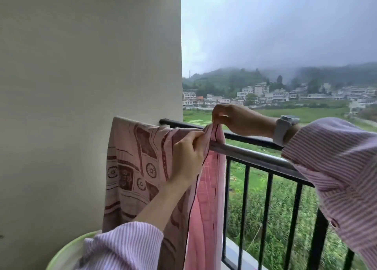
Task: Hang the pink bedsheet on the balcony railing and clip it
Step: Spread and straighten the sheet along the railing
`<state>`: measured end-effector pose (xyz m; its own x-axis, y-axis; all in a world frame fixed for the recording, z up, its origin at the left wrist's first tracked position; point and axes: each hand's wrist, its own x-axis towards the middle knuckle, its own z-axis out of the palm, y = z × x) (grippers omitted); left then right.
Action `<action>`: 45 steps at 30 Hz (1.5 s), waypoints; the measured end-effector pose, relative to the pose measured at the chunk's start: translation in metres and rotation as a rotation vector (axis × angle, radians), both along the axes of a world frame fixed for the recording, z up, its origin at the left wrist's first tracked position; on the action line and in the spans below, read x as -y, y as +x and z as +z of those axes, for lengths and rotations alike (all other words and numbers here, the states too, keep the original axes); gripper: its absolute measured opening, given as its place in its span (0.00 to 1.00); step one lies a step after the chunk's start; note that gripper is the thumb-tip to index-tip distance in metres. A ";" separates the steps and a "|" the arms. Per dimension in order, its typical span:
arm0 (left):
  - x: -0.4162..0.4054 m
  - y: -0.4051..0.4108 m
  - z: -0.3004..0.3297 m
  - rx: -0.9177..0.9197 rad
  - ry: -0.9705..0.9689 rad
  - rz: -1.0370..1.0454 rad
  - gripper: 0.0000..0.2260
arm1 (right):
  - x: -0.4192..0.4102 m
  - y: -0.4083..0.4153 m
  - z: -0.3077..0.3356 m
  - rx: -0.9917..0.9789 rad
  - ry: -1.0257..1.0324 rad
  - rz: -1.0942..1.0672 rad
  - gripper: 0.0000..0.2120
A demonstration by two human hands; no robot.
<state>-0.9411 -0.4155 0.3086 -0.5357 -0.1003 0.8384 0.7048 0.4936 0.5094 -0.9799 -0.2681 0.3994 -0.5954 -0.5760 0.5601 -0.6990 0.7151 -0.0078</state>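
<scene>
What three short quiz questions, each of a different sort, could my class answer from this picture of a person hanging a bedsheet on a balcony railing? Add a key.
1. True or false: a clip already holds the pink bedsheet to the railing.
2. Multiple choice: where does the right hand pinch the sheet? A) at its bottom hem B) at its bunched edge above the rail C) nowhere
3. Fill in: the left hand grips the sheet's edge just to the ___ of the right hand's pinch.

Key
1. False; no clip is visible.
2. B
3. Left; both hands hold the same bunched edge at the top rail, next to the wall.
</scene>
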 end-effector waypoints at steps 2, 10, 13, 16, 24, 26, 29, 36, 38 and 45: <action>-0.011 0.009 0.011 -0.008 -0.046 -0.035 0.09 | -0.014 0.014 0.005 0.030 -0.080 0.032 0.06; 0.006 0.049 -0.022 0.325 -0.433 -0.243 0.07 | -0.033 0.073 -0.017 0.160 0.048 -0.174 0.10; 0.031 0.059 -0.029 0.348 -0.446 -0.101 0.10 | -0.015 0.083 -0.028 -0.019 0.110 -0.201 0.10; 0.067 0.065 -0.032 0.263 -0.401 0.124 0.11 | 0.021 0.079 -0.041 -0.107 0.206 -0.140 0.12; 0.215 0.054 -0.049 0.358 -0.357 0.516 0.11 | 0.166 0.028 -0.083 -0.097 0.170 0.017 0.18; 0.247 0.044 -0.056 0.402 -0.328 0.551 0.11 | 0.199 0.010 -0.094 -0.092 0.181 0.042 0.18; 0.297 0.018 -0.066 0.446 -0.321 0.602 0.11 | 0.255 -0.028 -0.107 -0.102 0.187 0.071 0.19; 0.396 -0.093 -0.053 0.467 -0.327 0.660 0.11 | 0.359 -0.147 -0.110 -0.208 0.097 0.051 0.17; 0.413 -0.128 -0.046 0.448 -0.309 0.642 0.11 | 0.379 -0.182 -0.107 -0.240 0.086 0.012 0.17; 0.461 -0.241 -0.048 0.420 -0.280 0.459 0.11 | 0.432 -0.271 -0.093 -0.266 0.055 -0.094 0.14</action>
<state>-1.1820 -0.8762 0.2609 -0.7763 -0.2048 0.5962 0.1630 0.8484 0.5037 -1.2505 -0.6997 0.3061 -0.4840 -0.5591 0.6731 -0.6021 0.7710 0.2075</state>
